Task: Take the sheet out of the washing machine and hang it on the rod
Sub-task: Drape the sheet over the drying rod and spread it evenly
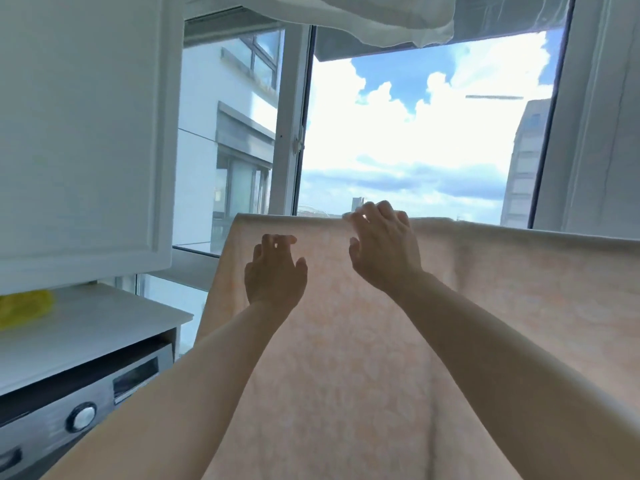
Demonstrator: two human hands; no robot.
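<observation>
Sheet point(346, 341) hangs; loosely spread fingers point(367, 211) touch it.

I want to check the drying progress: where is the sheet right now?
In the head view the peach sheet hangs over a line at the window, centre to right, beside the washing machine at lower left, with both hands at its top.

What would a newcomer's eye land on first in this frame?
The wide peach-pink sheet fills the lower centre, draped over a line at its top edge in front of the open window with bright sky and clouds. Both bare hands are raised against it: the left hand on its face, the right hand at its top edge. At lower left sits the silver washing machine, with a yellow object on the white counter above.
</observation>
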